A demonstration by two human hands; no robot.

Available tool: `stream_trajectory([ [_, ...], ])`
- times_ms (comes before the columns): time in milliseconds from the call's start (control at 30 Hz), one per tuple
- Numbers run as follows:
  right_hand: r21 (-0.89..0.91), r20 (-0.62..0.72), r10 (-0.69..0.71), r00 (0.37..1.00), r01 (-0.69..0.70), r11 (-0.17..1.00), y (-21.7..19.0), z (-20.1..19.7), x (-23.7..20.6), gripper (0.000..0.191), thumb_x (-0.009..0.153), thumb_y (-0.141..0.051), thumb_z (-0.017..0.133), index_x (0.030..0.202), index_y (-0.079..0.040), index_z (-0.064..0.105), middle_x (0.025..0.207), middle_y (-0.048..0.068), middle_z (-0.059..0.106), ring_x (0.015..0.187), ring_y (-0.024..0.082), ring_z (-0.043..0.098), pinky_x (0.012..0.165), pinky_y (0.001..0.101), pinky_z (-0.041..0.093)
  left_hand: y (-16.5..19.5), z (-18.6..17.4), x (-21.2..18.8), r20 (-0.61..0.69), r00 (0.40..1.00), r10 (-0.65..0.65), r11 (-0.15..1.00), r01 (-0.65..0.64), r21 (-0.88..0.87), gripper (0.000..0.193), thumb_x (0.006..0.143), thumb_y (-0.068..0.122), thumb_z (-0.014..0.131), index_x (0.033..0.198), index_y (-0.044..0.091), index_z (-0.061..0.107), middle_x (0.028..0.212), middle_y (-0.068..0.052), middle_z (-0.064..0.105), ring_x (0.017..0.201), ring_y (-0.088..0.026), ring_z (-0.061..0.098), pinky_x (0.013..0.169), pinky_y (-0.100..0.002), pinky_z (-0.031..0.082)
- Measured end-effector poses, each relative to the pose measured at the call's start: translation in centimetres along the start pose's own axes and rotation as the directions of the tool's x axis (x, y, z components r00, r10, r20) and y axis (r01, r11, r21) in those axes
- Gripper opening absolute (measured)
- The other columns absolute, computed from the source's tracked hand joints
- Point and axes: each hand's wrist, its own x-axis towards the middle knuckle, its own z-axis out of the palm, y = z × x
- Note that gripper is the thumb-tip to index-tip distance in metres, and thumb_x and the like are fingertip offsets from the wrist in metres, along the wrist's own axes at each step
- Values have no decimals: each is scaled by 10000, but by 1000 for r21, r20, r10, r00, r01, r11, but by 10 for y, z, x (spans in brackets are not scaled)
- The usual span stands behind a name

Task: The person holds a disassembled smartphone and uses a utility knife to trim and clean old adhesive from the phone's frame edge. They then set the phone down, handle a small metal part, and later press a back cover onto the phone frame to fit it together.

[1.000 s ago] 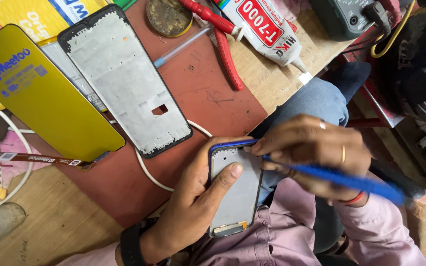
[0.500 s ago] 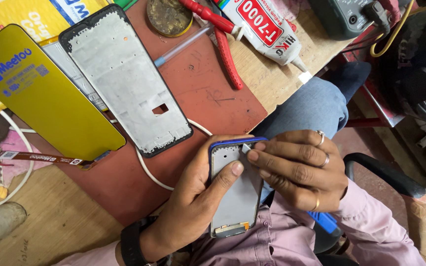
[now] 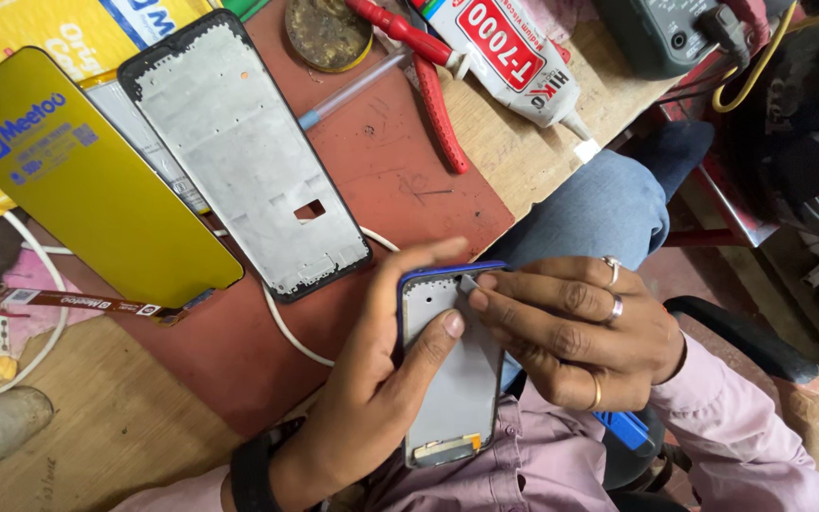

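Cradling the phone frame (image 3: 450, 370), the left hand (image 3: 372, 398) clamps its edges while the right hand (image 3: 571, 332) pinches, seemingly, a small part (image 3: 469, 283) at twelve o'clock that could slip.

Left hand (image 3: 372, 398) covering left edge of phone frame (image 3: 452, 379) at lower centre. Right hand (image 3: 575, 332) hiding frame's upper right corner and most of blue tool (image 3: 626, 429); only tool's end showing below palm. Small pale piece at right fingertips (image 3: 479, 299) too small to identify. Top edge cutting off glue tube (image 3: 514, 57), red pliers (image 3: 428, 66), round tin (image 3: 326, 33). Yellow panel (image 3: 78, 180) overlapping items beneath, upper left.
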Motion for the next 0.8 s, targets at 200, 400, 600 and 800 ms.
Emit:
stream_trajectory([
  [200, 41, -95, -82, 992, 86, 995, -4, -1, 42, 134, 816, -33, 736, 852, 19, 618, 1007, 261, 715, 919, 361, 749, 758, 421, 593, 39, -2, -20, -154, 986, 69, 947, -16, 321, 264, 1064, 136, 541, 1307, 34, 538, 1034, -82, 698, 853, -103, 614, 770, -260, 529],
  [400, 13, -92, -96, 991, 98, 995, -17, -13, 72, 186, 916, 5, 785, 878, 12, 603, 1082, 262, 717, 982, 364, 745, 827, 441, 608, 68, -11, -34, -171, 971, 165, 874, -64, 481, 191, 1076, 122, 538, 1234, 37, 603, 805, -51, 656, 628, -66, 517, 574, -257, 446],
  [600, -78, -76, -118, 990, 112, 991, -14, 3, 60, 313, 889, 82, 777, 784, -46, 511, 1089, 258, 722, 995, 359, 751, 845, 436, 626, 56, -20, -21, -126, 958, 257, 839, -157, 521, 152, 1080, 101, 543, 1190, 35, 626, 778, -41, 669, 646, -52, 591, 581, -255, 464],
  [800, -69, -50, -122, 991, 118, 991, -12, 3, 48, 278, 852, 78, 745, 761, -49, 515, 1095, 267, 718, 996, 370, 746, 840, 441, 631, 44, -18, -18, -109, 939, 327, 828, -229, 512, 134, 1113, 112, 538, 1190, 32, 613, 986, -73, 760, 814, -83, 717, 699, -257, 539],
])
